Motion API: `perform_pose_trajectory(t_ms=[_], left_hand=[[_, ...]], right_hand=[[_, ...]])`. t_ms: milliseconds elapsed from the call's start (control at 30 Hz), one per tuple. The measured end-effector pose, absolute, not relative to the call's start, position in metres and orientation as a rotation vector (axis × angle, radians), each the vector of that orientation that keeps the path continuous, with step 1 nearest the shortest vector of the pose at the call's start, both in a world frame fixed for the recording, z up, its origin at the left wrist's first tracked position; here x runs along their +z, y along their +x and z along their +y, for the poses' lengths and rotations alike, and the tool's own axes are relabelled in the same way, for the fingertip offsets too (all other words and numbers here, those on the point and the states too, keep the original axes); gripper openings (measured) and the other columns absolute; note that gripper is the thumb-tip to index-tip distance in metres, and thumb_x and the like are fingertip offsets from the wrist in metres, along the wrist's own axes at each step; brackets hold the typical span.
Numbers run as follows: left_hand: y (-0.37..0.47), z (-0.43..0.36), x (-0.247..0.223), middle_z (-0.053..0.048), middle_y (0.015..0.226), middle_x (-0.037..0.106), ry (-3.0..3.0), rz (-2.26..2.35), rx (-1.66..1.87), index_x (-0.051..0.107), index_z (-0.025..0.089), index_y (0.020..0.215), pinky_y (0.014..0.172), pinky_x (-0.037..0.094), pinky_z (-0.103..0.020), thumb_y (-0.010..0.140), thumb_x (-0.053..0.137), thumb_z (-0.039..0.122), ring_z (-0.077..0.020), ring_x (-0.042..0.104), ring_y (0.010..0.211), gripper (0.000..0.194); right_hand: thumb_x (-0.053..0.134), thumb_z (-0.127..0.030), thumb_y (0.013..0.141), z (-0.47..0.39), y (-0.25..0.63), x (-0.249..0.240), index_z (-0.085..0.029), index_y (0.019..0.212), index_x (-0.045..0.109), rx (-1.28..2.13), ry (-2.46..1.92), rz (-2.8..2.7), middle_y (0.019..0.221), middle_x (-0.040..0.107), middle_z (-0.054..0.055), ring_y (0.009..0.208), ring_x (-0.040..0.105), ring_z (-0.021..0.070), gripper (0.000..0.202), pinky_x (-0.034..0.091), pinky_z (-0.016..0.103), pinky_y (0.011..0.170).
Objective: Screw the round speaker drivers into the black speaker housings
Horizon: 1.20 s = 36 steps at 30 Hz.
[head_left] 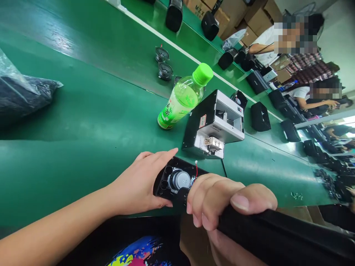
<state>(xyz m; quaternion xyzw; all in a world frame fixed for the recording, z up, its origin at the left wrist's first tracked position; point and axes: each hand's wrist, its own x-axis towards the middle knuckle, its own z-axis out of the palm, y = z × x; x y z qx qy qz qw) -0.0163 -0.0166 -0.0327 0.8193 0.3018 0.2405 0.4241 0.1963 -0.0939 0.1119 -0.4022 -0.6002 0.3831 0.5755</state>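
Note:
A black speaker panel [162,190] with a round silver magnet [183,180] on it lies at the table's near edge. My left hand [144,181] grips the panel's left end, thumb on the near side and fingers on the far side. Wrapped round a black handheld tool [266,225], my right hand [222,199] covers the panel's right part. The tool's tip reaches the panel beside the magnet; the exact contact point is hidden. A red wire [196,169] with a white connector stands up from the panel behind my right hand.
Beyond my hands stand a green-capped bottle [180,98] and a black-and-silver machine [213,125]. Loose speakers [165,70] lie farther back. A plastic bag [24,92] sits at the left. Several black housings [260,116] line the bench, with people working at the right.

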Motion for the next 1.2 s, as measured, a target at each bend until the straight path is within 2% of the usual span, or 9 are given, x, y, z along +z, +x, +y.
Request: perform_pose_trajectory(t_ms=[167, 367, 500, 633, 800, 933, 1033, 1100, 1200], left_hand=[[-0.015, -0.018, -0.036, -0.016, 0.196, 0.068, 2.038, 0.746, 0.671, 0.019, 0.045, 0.209, 0.150, 0.047, -0.071, 0.077, 0.123, 0.059, -0.0483, 0.072, 0.175, 0.169], [-0.018, -0.013, -0.024, -0.015, 0.196, 0.068, 2.026, 0.713, 0.579, 0.022, 0.043, 0.208, 0.151, 0.046, -0.069, 0.082, 0.123, 0.056, -0.0460, 0.070, 0.177, 0.162], [-0.018, -0.012, -0.019, -0.016, 0.195, 0.069, 2.024, 0.724, 0.577, 0.026, 0.041, 0.206, 0.150, 0.046, -0.069, 0.080, 0.124, 0.056, -0.0463, 0.071, 0.177, 0.159], [-0.018, -0.013, -0.015, -0.017, 0.195, 0.069, 2.040, 0.737, 0.560, 0.032, 0.039, 0.204, 0.150, 0.047, -0.067, 0.079, 0.123, 0.049, -0.0453, 0.070, 0.178, 0.155], [-0.019, -0.013, -0.014, -0.017, 0.196, 0.069, 2.035, 0.767, 0.537, 0.036, 0.037, 0.203, 0.150, 0.049, -0.067, 0.076, 0.122, 0.050, -0.0464, 0.071, 0.176, 0.155], [-0.018, -0.012, -0.016, -0.016, 0.198, 0.066, 2.027, 0.784, 0.505, 0.034, 0.038, 0.205, 0.153, 0.047, -0.068, 0.080, 0.119, 0.052, -0.0466, 0.067, 0.180, 0.152], [-0.019, -0.013, -0.015, -0.015, 0.199, 0.065, 2.065, 0.786, 0.476, 0.029, 0.039, 0.207, 0.153, 0.049, -0.068, 0.081, 0.118, 0.051, -0.0456, 0.067, 0.181, 0.154], [-0.020, -0.014, -0.011, -0.017, 0.200, 0.064, 2.109, 0.798, 0.448, 0.027, 0.037, 0.207, 0.151, 0.053, -0.067, 0.081, 0.119, 0.051, -0.0455, 0.067, 0.180, 0.157], [-0.023, -0.013, -0.006, -0.024, 0.208, 0.051, 2.188, 0.818, 0.412, 0.024, 0.032, 0.208, 0.151, 0.056, -0.069, 0.079, 0.120, 0.051, -0.0499, 0.059, 0.188, 0.162]], right_hand=[[0.063, -0.043, 0.134, -0.095, 0.199, 0.110, -0.043, 0.146, 0.094, 0.892, -0.944, -1.432, 0.070, 0.078, -0.005, 0.053, 0.076, 0.0208, 0.033, 0.075, 0.040, 0.063], [0.064, -0.040, 0.134, -0.097, 0.200, 0.109, -0.043, 0.147, 0.093, 0.905, -0.971, -1.455, 0.073, 0.079, -0.005, 0.058, 0.080, 0.0213, 0.032, 0.078, 0.040, 0.065], [0.063, -0.040, 0.134, -0.099, 0.199, 0.104, -0.047, 0.155, 0.091, 0.900, -0.952, -1.503, 0.073, 0.081, -0.005, 0.055, 0.079, 0.0205, 0.036, 0.079, 0.040, 0.066], [0.072, -0.033, 0.131, -0.102, 0.197, 0.098, -0.050, 0.164, 0.087, 0.897, -0.919, -1.623, 0.073, 0.081, -0.007, 0.055, 0.079, 0.0184, 0.040, 0.080, 0.038, 0.070], [0.065, -0.037, 0.135, -0.097, 0.177, 0.079, -0.038, 0.140, 0.093, 0.790, -0.866, -1.525, 0.072, 0.074, -0.007, 0.054, 0.071, 0.0159, 0.029, 0.073, 0.033, 0.067], [0.074, -0.030, 0.125, -0.094, 0.163, 0.054, -0.028, 0.135, 0.091, 0.688, -0.620, -1.381, 0.072, 0.066, -0.008, 0.052, 0.061, 0.0109, 0.020, 0.059, 0.025, 0.060], [0.076, -0.029, 0.122, -0.095, 0.165, 0.048, -0.027, 0.143, 0.091, 0.698, -0.642, -1.381, 0.074, 0.072, -0.006, 0.056, 0.067, 0.0139, 0.026, 0.062, 0.030, 0.065], [0.078, -0.030, 0.121, -0.096, 0.168, 0.047, -0.028, 0.139, 0.093, 0.703, -0.666, -1.392, 0.072, 0.074, -0.006, 0.056, 0.069, 0.0154, 0.023, 0.063, 0.031, 0.065], [0.076, -0.046, 0.125, -0.094, 0.167, 0.044, -0.036, 0.131, 0.088, 0.649, -0.728, -1.407, 0.069, 0.073, -0.009, 0.051, 0.067, 0.0156, 0.016, 0.063, 0.030, 0.060]])
